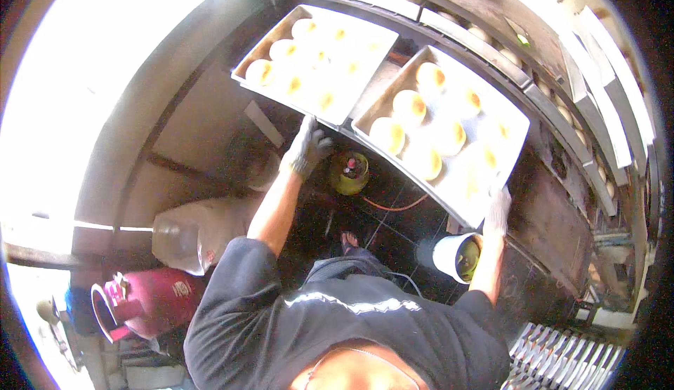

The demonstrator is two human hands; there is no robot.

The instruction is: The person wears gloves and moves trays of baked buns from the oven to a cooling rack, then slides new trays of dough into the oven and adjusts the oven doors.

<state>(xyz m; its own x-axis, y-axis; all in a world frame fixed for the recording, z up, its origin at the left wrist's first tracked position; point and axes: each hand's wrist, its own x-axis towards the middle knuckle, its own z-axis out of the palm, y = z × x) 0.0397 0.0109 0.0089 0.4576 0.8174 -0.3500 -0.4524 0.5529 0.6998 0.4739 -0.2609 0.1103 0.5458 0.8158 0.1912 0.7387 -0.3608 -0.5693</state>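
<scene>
Two shallow metal baking trays lie side by side in front of me, both bearing round buns with browned tops. My left hand (307, 151), in a light knit glove, is at the near edge of the left tray (284, 96). Its fingers look apart, and whether they touch the rim is hard to tell. At the right tray's (421, 174) near right corner, my gloved right hand (498, 212) grips the rim; its fingertips are partly hidden by glare. Several buns (409, 108) stand out on the right tray, while others wash out in the light.
Behind and to the right rise curved racks (554, 134) with more round buns. Below the trays stand a yellow-green gas cylinder (349, 174) with an orange hose (393, 209) and a white bucket (449, 256). A red gas cylinder (158, 302) and white sack (210, 232) are left; slatted metal (562, 358) lies lower right.
</scene>
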